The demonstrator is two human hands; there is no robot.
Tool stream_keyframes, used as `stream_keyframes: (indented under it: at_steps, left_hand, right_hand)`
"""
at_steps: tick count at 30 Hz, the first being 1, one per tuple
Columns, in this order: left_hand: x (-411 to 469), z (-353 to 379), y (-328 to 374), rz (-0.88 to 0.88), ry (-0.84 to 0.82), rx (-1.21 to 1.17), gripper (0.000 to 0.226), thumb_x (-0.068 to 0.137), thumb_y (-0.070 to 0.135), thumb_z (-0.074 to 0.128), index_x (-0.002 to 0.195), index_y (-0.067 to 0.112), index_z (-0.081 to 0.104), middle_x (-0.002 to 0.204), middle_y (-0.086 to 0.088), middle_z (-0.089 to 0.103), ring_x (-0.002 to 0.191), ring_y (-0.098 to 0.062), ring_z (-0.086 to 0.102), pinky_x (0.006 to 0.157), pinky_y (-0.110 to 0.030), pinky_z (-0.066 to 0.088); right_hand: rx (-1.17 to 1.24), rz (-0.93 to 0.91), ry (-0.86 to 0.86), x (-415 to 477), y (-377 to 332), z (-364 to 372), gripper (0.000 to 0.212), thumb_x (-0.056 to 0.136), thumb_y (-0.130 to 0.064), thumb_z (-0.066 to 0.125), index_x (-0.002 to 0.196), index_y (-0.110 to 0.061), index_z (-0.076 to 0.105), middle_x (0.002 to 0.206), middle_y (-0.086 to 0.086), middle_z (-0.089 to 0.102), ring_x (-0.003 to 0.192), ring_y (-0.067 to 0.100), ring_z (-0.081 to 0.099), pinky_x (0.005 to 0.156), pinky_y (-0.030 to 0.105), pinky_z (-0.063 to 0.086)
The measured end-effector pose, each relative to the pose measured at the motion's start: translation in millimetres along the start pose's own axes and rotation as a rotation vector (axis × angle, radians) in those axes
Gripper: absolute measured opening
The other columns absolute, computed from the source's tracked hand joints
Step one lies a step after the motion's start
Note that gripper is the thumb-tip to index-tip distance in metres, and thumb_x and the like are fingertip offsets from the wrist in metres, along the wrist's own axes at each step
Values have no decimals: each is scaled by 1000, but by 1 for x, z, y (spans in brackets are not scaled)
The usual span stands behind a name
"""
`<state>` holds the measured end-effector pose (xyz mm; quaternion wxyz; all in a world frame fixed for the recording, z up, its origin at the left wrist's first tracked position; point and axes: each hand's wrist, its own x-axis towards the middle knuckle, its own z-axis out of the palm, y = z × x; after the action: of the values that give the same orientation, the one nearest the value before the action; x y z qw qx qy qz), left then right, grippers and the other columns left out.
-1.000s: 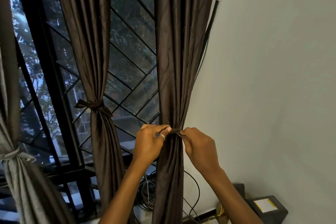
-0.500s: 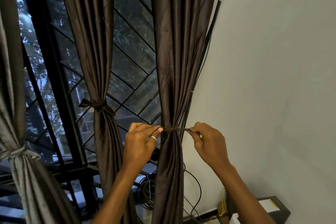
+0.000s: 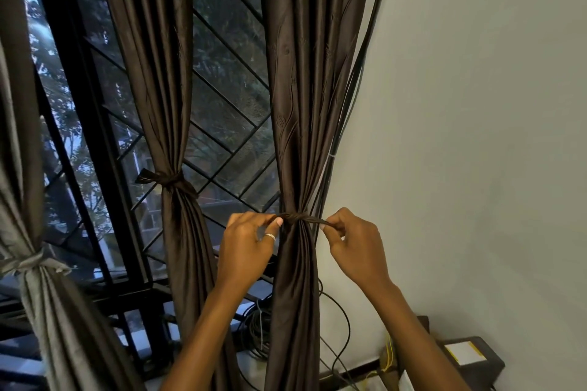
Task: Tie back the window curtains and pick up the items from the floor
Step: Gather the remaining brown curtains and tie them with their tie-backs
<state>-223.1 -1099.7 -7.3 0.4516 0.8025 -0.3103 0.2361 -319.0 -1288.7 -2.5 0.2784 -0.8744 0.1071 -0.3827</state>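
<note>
A dark brown curtain (image 3: 305, 105) hangs at the right of the window, gathered at its waist by a thin brown tie (image 3: 297, 218). My left hand (image 3: 246, 247) pinches the tie's left end beside the knot. My right hand (image 3: 355, 244) pinches the tie's right end, which is pulled out taut to the right. A second brown curtain (image 3: 158, 73) to the left is bound with its own knotted tie (image 3: 168, 181). A grey curtain (image 3: 41, 295) at the far left is also tied.
Black window bars (image 3: 222, 136) stand behind the curtains. Cables (image 3: 346, 136) run down the wall corner, and a coil of cable (image 3: 257, 327) lies on the sill. A dark box (image 3: 470, 359) with a white label sits at the lower right by the pale wall (image 3: 476, 136).
My hands have drawn apart, pulling the tie's ends outward, and the knot has closed tighter around the right curtain. The view has shifted slightly downward.
</note>
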Motion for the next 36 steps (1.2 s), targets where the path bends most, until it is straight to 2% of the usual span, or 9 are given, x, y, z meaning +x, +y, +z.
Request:
stream_keyframes:
  at_steps: [2,6,13,17,21,25,28,31,36]
  left_hand:
    - [-2,1,1,-20,-15,-19,24,95,34,64,110,18,74,101,9,67,104,-13,54,86,-28,49]
    - [-10,3,-3,-80,-79,-54,30,96,37,63,120,20,69,113,9,65,112,-11,56,94,-32,49]
    - [-66,8,-17,-338,-81,-222,38,93,40,65,125,20,66,116,10,67,108,-1,62,97,-30,53]
    - [-106,18,-22,-513,-78,-255,36,95,39,63,127,22,65,115,11,67,102,5,60,92,-21,51]
    - [-143,29,-24,-658,-53,-338,29,96,29,64,123,19,64,104,14,68,93,12,61,75,1,43]
    - [-193,50,-36,-810,-61,-320,30,96,32,64,122,16,64,98,11,69,94,1,64,79,-7,47]
    - [-248,69,-42,-937,-101,-260,29,96,35,64,118,17,65,92,9,67,86,-3,62,84,-18,50]
    - [-302,81,-36,-1050,-95,-232,19,97,32,63,108,17,65,86,3,68,77,-8,62,69,-12,48]
    - [-383,77,-29,-1241,-228,-71,11,99,29,56,104,22,63,102,5,68,100,-18,64,88,-27,47]
  right_hand:
    - [33,25,-14,-1,0,1,5,95,-28,68,91,-26,65,77,-15,67,71,6,65,63,30,57]
    - [145,113,-39,-5,0,6,7,96,-27,65,104,-28,64,84,-19,64,76,1,66,68,15,51]
    - [347,293,-67,-42,14,34,15,95,-31,66,108,-23,65,90,-9,71,78,8,71,74,27,56]
    - [394,408,-140,-82,25,57,18,95,-32,67,109,-22,65,89,-13,69,81,1,66,73,17,50]
    - [412,502,-233,-122,38,78,23,96,-37,65,112,-21,65,92,-11,70,87,3,66,75,16,49]
    - [360,584,-300,-168,48,97,18,97,-36,63,107,-20,63,84,-12,66,78,1,60,64,6,38]
    - [311,623,-357,-221,58,113,18,97,-30,64,104,-14,63,78,-6,66,77,16,64,64,16,44]
    - [267,679,-469,-282,70,126,14,98,-30,62,103,-16,62,83,-3,67,81,19,65,73,32,49]
    - [159,811,-724,-370,78,128,26,100,-29,53,112,-9,63,109,9,70,103,30,65,84,30,47]
